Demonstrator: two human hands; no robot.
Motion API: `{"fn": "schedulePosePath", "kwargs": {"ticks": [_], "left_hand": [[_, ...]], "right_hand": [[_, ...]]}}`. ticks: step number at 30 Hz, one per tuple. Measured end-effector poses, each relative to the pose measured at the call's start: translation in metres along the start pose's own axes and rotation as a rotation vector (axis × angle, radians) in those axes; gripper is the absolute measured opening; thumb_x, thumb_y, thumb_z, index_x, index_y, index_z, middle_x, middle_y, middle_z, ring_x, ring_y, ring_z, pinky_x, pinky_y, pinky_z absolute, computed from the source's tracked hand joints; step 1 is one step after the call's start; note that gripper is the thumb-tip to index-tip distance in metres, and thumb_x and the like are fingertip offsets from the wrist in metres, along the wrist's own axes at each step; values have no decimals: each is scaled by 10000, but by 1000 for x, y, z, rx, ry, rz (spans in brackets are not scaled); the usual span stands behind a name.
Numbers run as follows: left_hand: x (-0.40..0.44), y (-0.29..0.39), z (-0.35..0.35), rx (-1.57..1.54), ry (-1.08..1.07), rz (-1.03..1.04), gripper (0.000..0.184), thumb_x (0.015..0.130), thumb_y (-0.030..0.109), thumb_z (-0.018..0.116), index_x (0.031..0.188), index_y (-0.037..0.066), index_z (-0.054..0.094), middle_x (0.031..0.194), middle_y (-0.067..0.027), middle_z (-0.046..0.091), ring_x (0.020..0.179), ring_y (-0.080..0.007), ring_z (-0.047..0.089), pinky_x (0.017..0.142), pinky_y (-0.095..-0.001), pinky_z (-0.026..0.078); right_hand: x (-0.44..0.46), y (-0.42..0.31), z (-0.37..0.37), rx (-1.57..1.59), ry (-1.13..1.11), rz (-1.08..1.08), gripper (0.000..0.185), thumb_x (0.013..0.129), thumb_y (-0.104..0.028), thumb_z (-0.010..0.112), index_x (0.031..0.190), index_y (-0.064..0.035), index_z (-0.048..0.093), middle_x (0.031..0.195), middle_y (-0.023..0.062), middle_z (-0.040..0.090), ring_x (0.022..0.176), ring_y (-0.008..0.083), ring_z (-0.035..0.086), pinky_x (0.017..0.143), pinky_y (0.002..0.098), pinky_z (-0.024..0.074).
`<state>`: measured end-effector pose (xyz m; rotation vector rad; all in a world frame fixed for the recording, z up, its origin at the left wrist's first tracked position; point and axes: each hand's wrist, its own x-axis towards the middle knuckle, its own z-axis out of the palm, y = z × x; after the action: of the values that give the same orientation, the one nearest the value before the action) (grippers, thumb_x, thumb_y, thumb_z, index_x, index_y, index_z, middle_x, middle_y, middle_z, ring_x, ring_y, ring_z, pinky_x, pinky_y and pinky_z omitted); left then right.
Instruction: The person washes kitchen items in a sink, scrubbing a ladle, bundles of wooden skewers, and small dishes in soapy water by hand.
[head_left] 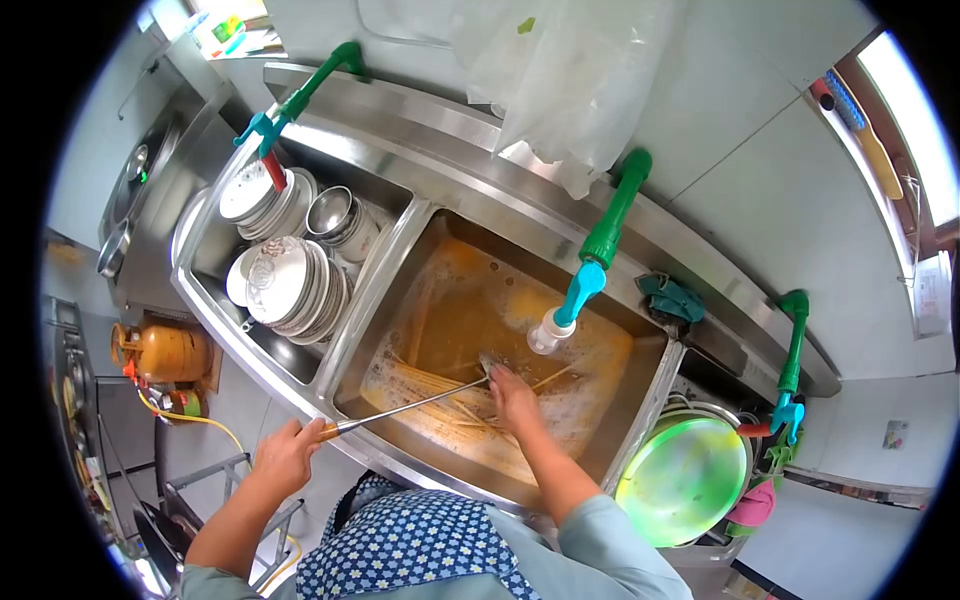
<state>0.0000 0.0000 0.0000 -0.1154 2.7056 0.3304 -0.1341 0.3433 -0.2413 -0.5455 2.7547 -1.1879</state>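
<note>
Wooden-handled, slim metal utensil point(412, 404): left hand point(283, 460) clamped on handle point(328, 432), right hand point(515, 400) closed at far end; steady grip advisable.

the water point(480, 275) is tinted murky orange-brown and streaked with whitish foam point(385, 375); the sticks point(440, 385) in it are coloured tan. an orange-brown handle point(328, 432) is joined to a silver-grey rod point(415, 403). the apron point(410, 540) is patterned with white and pale yellow flowers on dark blue. green pipes point(628, 205) are fitted with turquoise valves point(583, 290). the white plates point(280, 280) are decorated with a darker motif. bright green is shown by the basin point(685, 480), orange by the gas cylinder point(178, 353).
</note>
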Motion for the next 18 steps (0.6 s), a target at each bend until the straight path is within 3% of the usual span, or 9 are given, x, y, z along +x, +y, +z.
{"fn": "schedulePosePath", "kwargs": {"ticks": [2,5,9,12,15,18], "left_hand": [[5,3,-10,26,32,81,387,836,118,649,1213,155,571,825,-130,559,703,-365,598,612,-472,474],[13,-5,-11,79,73,48,363,831,117,650,1187,147,584,800,-132,554,694,-365,593,607,-471,468],[3,-7,3,38,71,52,360,828,122,655,1180,145,588,791,-133,552,686,-362,593,599,-466,466],[7,-4,-5,74,66,89,363,826,126,657,1183,146,590,793,-135,552,683,-361,596,600,-466,471],[5,0,-1,43,69,43,367,826,127,657,1187,146,589,796,-136,554,685,-361,596,598,-465,472],[1,-4,4,34,75,41,353,826,132,659,1174,146,598,791,-132,555,682,-359,594,597,-461,472]], "right_hand": [[17,-11,-13,57,-67,59,258,881,-93,592,1110,11,654,1165,225,636,1085,353,621,921,400,506],[21,9,7,-37,-81,-69,222,864,-85,588,1042,24,661,1102,207,662,1041,359,629,899,399,513],[26,-9,5,-46,-50,-23,207,846,-58,565,1010,18,666,1051,197,675,1014,358,634,885,408,515],[34,11,30,-24,4,-183,223,837,-39,540,1013,18,665,1039,197,672,1009,356,634,885,405,514],[16,-1,10,-22,-155,-65,275,785,-31,563,1039,-12,666,1094,181,657,1022,345,623,882,427,500],[6,-11,1,37,-35,-69,270,815,-33,530,1049,-23,665,1099,185,653,988,358,632,862,436,509]]}}
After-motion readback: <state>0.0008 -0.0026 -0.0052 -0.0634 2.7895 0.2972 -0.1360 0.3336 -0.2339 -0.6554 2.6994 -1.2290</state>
